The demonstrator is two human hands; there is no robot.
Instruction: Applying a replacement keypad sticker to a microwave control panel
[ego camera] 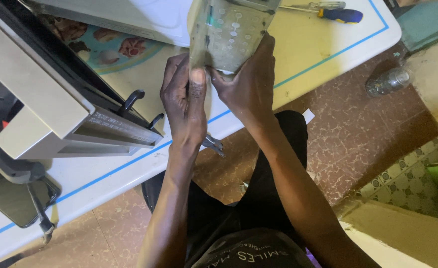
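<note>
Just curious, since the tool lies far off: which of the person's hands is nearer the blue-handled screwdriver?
Right. The right hand grips the perforated metal plate below-left of the screwdriver; the left hand sits farther left.

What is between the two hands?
In the head view, the perforated metal plate stands between them: the left hand grips its left lower edge, and the right hand holds its right side.
</note>
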